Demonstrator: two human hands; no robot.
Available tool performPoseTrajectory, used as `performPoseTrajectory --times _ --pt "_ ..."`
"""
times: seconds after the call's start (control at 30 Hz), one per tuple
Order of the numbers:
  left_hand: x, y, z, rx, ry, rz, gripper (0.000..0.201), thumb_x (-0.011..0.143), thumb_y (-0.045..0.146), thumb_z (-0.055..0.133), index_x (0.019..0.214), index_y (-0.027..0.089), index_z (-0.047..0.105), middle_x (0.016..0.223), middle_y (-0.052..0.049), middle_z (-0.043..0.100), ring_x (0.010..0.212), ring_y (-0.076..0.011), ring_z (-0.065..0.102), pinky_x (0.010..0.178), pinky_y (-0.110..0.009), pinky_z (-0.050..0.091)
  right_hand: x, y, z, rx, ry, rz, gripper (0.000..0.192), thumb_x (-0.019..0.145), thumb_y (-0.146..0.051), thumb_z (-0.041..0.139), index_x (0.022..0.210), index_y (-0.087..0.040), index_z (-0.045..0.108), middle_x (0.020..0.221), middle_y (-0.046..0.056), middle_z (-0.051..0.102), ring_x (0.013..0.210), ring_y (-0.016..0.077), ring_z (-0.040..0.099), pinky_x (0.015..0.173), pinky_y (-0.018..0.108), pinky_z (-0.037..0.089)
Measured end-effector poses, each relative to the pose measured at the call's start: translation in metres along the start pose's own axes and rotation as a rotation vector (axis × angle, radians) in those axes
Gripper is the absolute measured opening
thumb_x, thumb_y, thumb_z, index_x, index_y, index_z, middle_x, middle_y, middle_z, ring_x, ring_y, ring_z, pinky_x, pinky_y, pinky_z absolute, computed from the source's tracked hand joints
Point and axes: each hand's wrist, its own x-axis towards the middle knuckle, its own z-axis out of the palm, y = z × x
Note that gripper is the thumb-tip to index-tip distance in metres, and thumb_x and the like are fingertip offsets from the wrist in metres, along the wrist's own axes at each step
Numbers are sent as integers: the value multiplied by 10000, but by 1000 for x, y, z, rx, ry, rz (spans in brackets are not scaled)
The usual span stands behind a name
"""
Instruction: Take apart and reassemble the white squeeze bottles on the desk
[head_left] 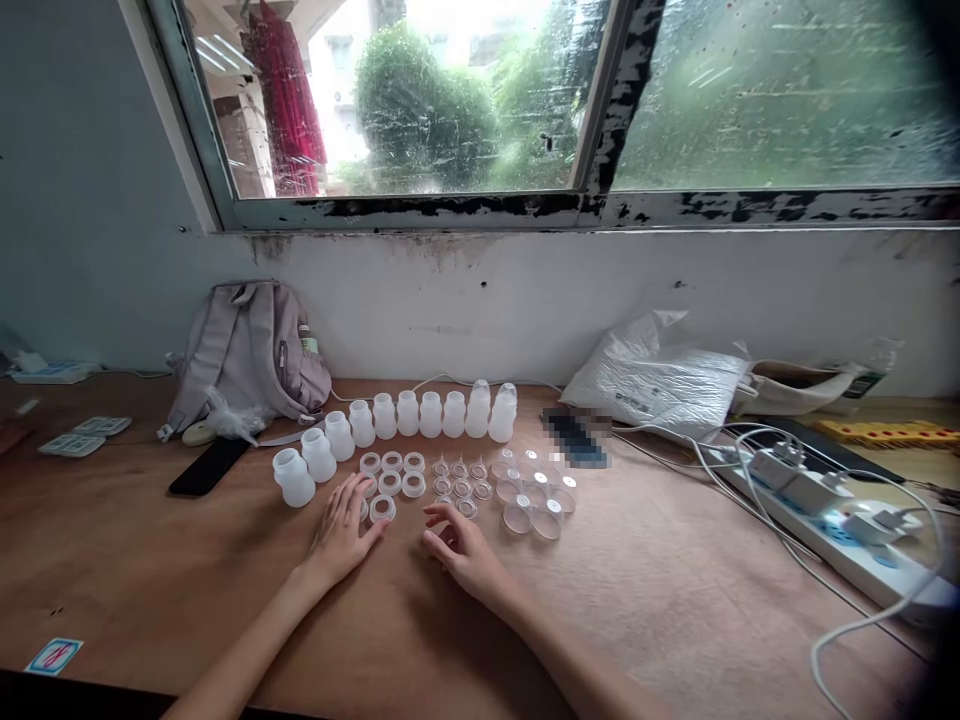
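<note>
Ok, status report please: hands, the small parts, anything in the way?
Left hand flat on table beside white rings. Right hand loosely curled, empty, near small nipples. Bottles lined behind. Nothing in the way.

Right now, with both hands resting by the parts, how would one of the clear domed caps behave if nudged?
The clear domed caps look thin and hollow, so probably very light and quick to slide on the smooth wooden table. Several lie tilted on their sides, so one may well roll. They sit crowded together, so a push likely shifts neighbours.

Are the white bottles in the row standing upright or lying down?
Upright. The white bottles stand on their bases in a curved row on the table, necks up. Most are uncapped; the two rightmost carry clear caps.
</note>
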Motion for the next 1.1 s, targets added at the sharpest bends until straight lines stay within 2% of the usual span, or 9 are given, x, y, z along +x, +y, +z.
performPoseTrajectory --times 0.2,0.33,0.47,0.53,0.63,0.77,0.87,0.97,1.1 --pt "3 1 15 23 -62 -40 570 807 446 404 1290 181 258 1384 -120 259 1280 -257 202 1008 -457 236 -3 3 4 -50 34 -30 280 798 -384 477 1000 -192 502 846 48 567 600 120 557 522 250 472" --pt "6 8 13 54 -65 -27 543 824 429 375 1296 186 262 1384 -110 271 1287 -255 183 1017 -491 193 1 1 -4 -146 131 -184 222 827 -326 436 986 -188 508 858 56 562 626 126 560 544 256 477" --pt "6 12 8 78 -41 -9 516 830 406 370 1295 203 279 1371 -96 305 1280 -251 205 1015 -499 187 40 -16 -42 -485 336 -425 214 847 -224 367 963 -170 538 925 93 569 846 178 553 746 321 465" --pt "5 12 8 84 -31 -6 501 831 397 370 1287 201 298 1366 -97 314 1275 -250 220 1013 -497 195 72 -26 -69 -706 429 -461 271 842 -195 345 1041 -159 526 1015 113 568 986 208 502 856 370 411" --pt "5 11 9 91 -11 3 492 829 394 377 1275 192 322 1359 -100 327 1271 -251 230 1011 -497 202 117 -31 -106 -1056 556 -329 402 818 -211 391 1209 -126 430 1280 138 417 1202 288 308 981 475 238" --pt "5 10 10 88 17 9 485 827 388 385 1265 185 339 1352 -108 337 1268 -256 237 1001 -494 225 145 -17 -131 -1317 491 -207 442 787 -256 458 1209 -123 437 1379 118 285 1278 332 133 1010 528 82" --pt "5 11 8 73 24 5 465 828 374 393 1252 188 354 1350 -112 339 1266 -263 241 987 -500 245 143 -7 -132 -1334 457 -220 384 783 -243 472 1143 -109 482 1324 132 375 1261 325 195 1017 511 104" --pt "7 11 6 29 61 32 432 823 347 414 1228 200 376 1344 -111 343 1263 -268 246 984 -504 248 128 -8 -129 -1260 430 -278 302 781 -224 486 1060 -110 515 1094 139 564 1136 291 400 1002 463 211" --pt "14 22 0 -110 201 63 368 810 298 452 1162 204 405 1297 -111 384 1242 -249 290 978 -456 292 93 -23 -124 -1084 455 -387 297 800 -232 477 1082 -141 482 974 116 599 939 248 523 866 401 395"
